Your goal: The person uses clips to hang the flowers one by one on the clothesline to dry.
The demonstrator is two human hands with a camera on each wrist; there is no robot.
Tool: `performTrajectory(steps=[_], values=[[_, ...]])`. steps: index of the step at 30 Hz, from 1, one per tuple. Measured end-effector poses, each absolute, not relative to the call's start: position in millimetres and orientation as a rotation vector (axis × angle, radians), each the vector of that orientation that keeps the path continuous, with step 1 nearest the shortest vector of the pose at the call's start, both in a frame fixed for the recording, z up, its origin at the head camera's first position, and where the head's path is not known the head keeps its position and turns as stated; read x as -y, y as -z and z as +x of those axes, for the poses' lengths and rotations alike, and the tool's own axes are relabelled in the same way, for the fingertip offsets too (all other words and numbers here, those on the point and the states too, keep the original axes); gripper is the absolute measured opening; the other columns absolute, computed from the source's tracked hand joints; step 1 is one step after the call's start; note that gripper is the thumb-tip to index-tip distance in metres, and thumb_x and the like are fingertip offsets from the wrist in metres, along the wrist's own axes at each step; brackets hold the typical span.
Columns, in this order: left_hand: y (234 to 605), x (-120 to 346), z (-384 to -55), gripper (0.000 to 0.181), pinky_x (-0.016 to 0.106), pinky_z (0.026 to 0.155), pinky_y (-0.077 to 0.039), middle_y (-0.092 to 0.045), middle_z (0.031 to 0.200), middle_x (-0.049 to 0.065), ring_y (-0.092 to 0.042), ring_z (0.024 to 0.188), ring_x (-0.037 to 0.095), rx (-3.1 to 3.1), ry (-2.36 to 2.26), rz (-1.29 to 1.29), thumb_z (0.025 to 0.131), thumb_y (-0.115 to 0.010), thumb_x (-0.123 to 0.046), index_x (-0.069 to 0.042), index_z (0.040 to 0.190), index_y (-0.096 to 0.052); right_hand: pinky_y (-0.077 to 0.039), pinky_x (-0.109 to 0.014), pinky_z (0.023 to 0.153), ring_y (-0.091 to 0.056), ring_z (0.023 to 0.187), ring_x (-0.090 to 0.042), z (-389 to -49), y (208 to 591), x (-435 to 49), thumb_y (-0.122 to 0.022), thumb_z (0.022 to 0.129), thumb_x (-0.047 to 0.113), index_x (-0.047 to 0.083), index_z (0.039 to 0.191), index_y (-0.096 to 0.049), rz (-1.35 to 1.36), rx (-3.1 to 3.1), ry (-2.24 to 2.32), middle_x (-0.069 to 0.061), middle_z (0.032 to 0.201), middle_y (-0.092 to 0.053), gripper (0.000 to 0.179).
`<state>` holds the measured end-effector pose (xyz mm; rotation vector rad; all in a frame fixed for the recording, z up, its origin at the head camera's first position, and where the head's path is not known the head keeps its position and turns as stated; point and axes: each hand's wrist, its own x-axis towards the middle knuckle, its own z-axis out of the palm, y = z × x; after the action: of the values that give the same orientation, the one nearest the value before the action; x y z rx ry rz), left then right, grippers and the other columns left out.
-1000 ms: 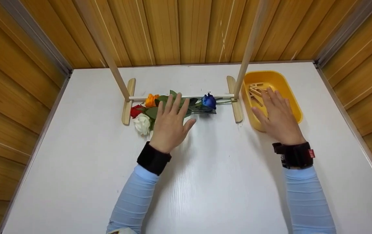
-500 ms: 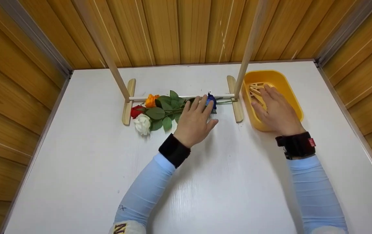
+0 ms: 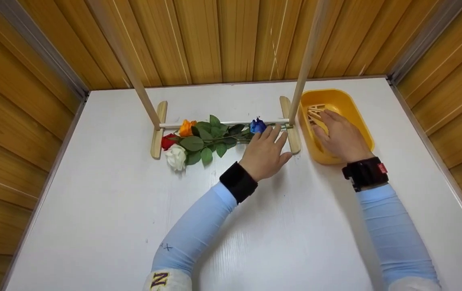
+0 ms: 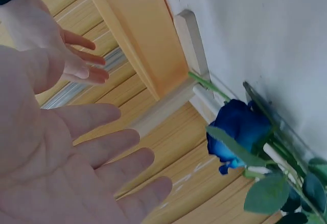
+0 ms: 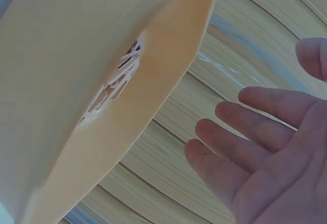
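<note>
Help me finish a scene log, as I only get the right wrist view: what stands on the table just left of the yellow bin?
Observer: A wooden stand, with its right foot beside the yellow bin.
Operator: Which flowers can you see there?
Observer: Four: an orange rose, a red rose and a white rose toward the stand's left end, and a blue rose nearer its right.
Operator: Is the left hand holding any of them?
Observer: No. The left hand is open near the blue rose, and the left wrist view shows a gap between its fingers and the bloom.
</note>
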<state>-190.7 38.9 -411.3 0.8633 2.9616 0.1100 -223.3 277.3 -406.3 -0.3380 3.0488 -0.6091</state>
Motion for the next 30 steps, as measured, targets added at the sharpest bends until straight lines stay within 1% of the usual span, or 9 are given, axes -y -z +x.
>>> performTrajectory(steps=[5,9,12,14,16,19,22,27,30], values=[[416,-54,-198,0.062,0.044,0.122,-0.033,-0.035,0.166,0.01,-0.037,0.151,0.026,-2.951,-0.115,0.883,0.11,-0.04,-0.05,-0.013,0.159,-0.041,-0.035,-0.066,0.113,-0.043,0.136,-0.057,-231,406,-279,-0.055,0.107,0.028,-0.008,0.146,-0.05,-0.365,-3.077,0.577,-0.034,0.152,-0.043,0.054],[419,-62,-202,0.06,0.043,0.121,-0.035,-0.036,0.166,0.009,-0.037,0.151,0.025,-2.924,-0.13,0.882,0.111,-0.039,-0.049,-0.013,0.159,-0.041,-0.047,-0.065,0.102,-0.056,0.122,-0.057,-237,408,-280,-0.059,0.101,0.015,-0.011,0.131,-0.062,-0.447,-3.137,0.557,-0.035,0.138,-0.056,0.04],[423,-67,-205,0.06,0.042,0.12,-0.036,-0.037,0.166,0.008,-0.037,0.151,0.024,-2.912,-0.124,0.877,0.111,-0.038,-0.048,-0.012,0.159,-0.042,-0.053,-0.064,0.091,-0.063,0.108,-0.055,-243,409,-282,-0.06,0.098,0.009,-0.012,0.122,-0.066,-0.494,-3.158,0.515,-0.036,0.128,-0.062,0.033],[426,-70,-208,0.059,0.041,0.119,-0.037,-0.038,0.165,0.008,-0.038,0.151,0.024,-2.912,-0.109,0.878,0.111,-0.037,-0.047,-0.012,0.158,-0.043,-0.053,-0.062,0.088,-0.065,0.104,-0.053,-247,409,-284,-0.06,0.097,0.008,-0.012,0.12,-0.067,-0.494,-3.147,0.477,-0.036,0.123,-0.064,0.032],[428,-74,-211,0.059,0.042,0.118,-0.039,-0.039,0.164,0.008,-0.039,0.15,0.025,-2.914,-0.098,0.878,0.111,-0.038,-0.047,-0.012,0.157,-0.044,-0.054,-0.06,0.083,-0.066,0.096,-0.05,-252,410,-286,-0.061,0.096,0.006,-0.013,0.118,-0.068,-0.502,-3.139,0.425,-0.036,0.116,-0.067,0.03],[430,-80,-215,0.058,0.042,0.116,-0.041,-0.04,0.164,0.008,-0.041,0.149,0.025,-2.911,-0.082,0.877,0.111,-0.039,-0.047,-0.012,0.156,-0.046,-0.054,-0.058,0.081,-0.066,0.089,-0.045,-260,410,-288,-0.062,0.095,0.006,-0.013,0.113,-0.069,-0.501,-3.114,0.371,-0.033,0.107,-0.068,0.027],[429,-86,-218,0.057,0.042,0.114,-0.044,-0.04,0.164,0.007,-0.043,0.148,0.024,-2.898,-0.057,0.879,0.111,-0.038,-0.048,-0.013,0.156,-0.047,-0.053,-0.054,0.075,-0.063,0.08,-0.039,-267,411,-288,-0.063,0.095,0.006,-0.01,0.105,-0.071,-0.501,-3.083,0.362,-0.029,0.099,-0.069,0.021],[428,-94,-222,0.057,0.041,0.114,-0.044,-0.04,0.164,0.005,-0.043,0.147,0.023,-2.875,-0.032,0.872,0.111,-0.037,-0.048,-0.014,0.156,-0.046,-0.048,-0.045,0.066,-0.058,0.072,-0.032,-277,413,-286,-0.064,0.095,0.006,-0.006,0.095,-0.072,-0.509,-3.013,0.361,-0.021,0.089,-0.069,0.015],[428,-97,-224,0.057,0.04,0.115,-0.043,-0.04,0.164,0.005,-0.042,0.148,0.023,-2.86,-0.032,0.862,0.111,-0.036,-0.048,-0.014,0.157,-0.044,-0.047,-0.041,0.065,-0.057,0.071,-0.03,-282,416,-285,-0.066,0.096,0.007,-0.006,0.096,-0.073,-0.52,-2.979,0.34,-0.019,0.085,-0.068,0.015]])
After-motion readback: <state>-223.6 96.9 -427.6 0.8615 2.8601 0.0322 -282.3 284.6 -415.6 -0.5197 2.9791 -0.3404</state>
